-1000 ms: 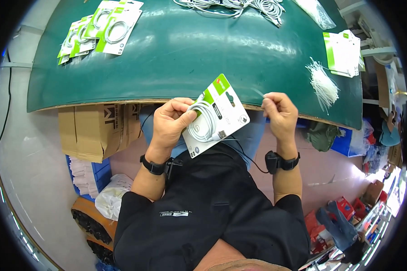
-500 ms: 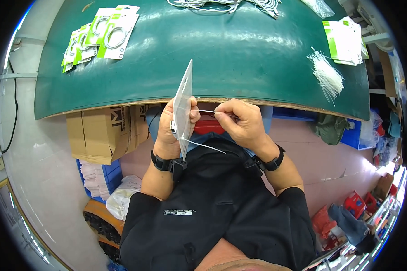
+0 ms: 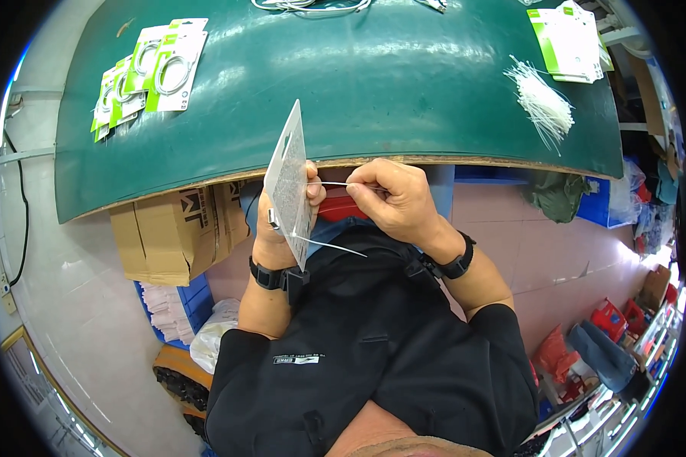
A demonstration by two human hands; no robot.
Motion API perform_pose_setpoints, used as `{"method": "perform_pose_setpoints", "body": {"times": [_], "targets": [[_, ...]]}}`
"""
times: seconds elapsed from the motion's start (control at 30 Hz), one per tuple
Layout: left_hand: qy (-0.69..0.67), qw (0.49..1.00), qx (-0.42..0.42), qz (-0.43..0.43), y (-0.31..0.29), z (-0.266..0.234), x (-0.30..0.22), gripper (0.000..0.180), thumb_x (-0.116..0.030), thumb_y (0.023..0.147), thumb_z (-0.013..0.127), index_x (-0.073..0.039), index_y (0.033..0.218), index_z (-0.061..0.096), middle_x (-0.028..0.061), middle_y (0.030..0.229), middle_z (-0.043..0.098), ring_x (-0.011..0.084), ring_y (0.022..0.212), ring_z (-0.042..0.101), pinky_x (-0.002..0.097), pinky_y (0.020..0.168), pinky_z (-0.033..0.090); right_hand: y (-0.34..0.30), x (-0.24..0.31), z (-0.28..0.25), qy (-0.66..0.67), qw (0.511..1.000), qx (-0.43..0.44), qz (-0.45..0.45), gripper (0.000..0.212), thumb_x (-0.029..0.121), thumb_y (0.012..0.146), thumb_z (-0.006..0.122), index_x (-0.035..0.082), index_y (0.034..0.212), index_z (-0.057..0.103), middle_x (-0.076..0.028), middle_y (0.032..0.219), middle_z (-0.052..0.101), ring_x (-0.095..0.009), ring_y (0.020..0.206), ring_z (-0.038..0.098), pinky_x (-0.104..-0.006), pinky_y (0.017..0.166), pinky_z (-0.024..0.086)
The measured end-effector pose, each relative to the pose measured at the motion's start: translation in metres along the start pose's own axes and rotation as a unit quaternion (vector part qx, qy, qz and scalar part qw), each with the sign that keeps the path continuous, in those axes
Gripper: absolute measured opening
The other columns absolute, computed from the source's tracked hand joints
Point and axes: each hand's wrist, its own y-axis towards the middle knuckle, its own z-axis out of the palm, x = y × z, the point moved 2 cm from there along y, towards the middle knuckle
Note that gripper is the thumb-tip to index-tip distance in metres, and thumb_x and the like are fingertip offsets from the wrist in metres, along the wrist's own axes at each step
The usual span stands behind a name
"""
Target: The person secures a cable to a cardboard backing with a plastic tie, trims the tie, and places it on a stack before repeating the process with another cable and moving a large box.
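My left hand (image 3: pixel 269 242) grips a pale packaging card (image 3: pixel 288 179) with a hang slot, its fingers curling round to the back. The card is held on edge, its plain side turned partly to the right. At its left edge, a small metal connector end (image 3: pixel 274 218) shows; the card's other face is hidden. A thin white cable tie (image 3: pixel 331 183) runs from the card to my right hand (image 3: pixel 398 199), whose thumb and forefinger pinch it. Lower on the card, another white cable tie (image 3: pixel 334 245) sticks out loose, pointing right over my lap.
On the green table (image 3: pixel 373 99) lie carded cables (image 3: pixel 171 72) at left, a pile of white cable ties (image 3: pixel 543 107) and a stack of cards (image 3: pixel 570 44) at right. Coiled cables (image 3: pixel 312 6) lie at the far edge. A cardboard box (image 3: pixel 164 236) stands below the table.
The card has turned a little, showing more of its plain side. Both hands sit slightly further left in view, and the right still pinches the tie. The table scene has shifted with the head.
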Motion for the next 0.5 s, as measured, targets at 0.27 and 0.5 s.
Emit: {"method": "perform_pose_setpoints", "body": {"times": [0.27,0.5], "targets": [[0.002,1.000,-0.003,0.000,0.0006,-0.0011,0.0035,0.031,-0.007,0.096,0.070,0.009,0.122,0.064,0.0154,0.114,0.066,0.0210,0.090,0.064,0.0315,0.076,0.051,-0.0025,-0.0009,-0.0019,0.014,1.000,-0.002,0.010,0.003,-0.002,0.091,0.075,-0.001,0.092,0.072,-0.004,0.076,0.067,-0.007,0.061,0.055,-0.0242,0.054,0.043],[0.015,1.000,-0.012,0.002,0.0008,-0.0002,0.0051,0.030,-0.008,0.096,0.070,0.009,0.121,0.064,0.0150,0.112,0.066,0.0206,0.088,0.064,0.0315,0.075,0.051,-0.0039,-0.0010,-0.0025,0.022,1.000,-0.006,0.011,0.003,-0.002,0.091,0.074,-0.001,0.092,0.072,-0.004,0.076,0.066,-0.007,0.061,0.055,-0.0243,0.054,0.043]]}}
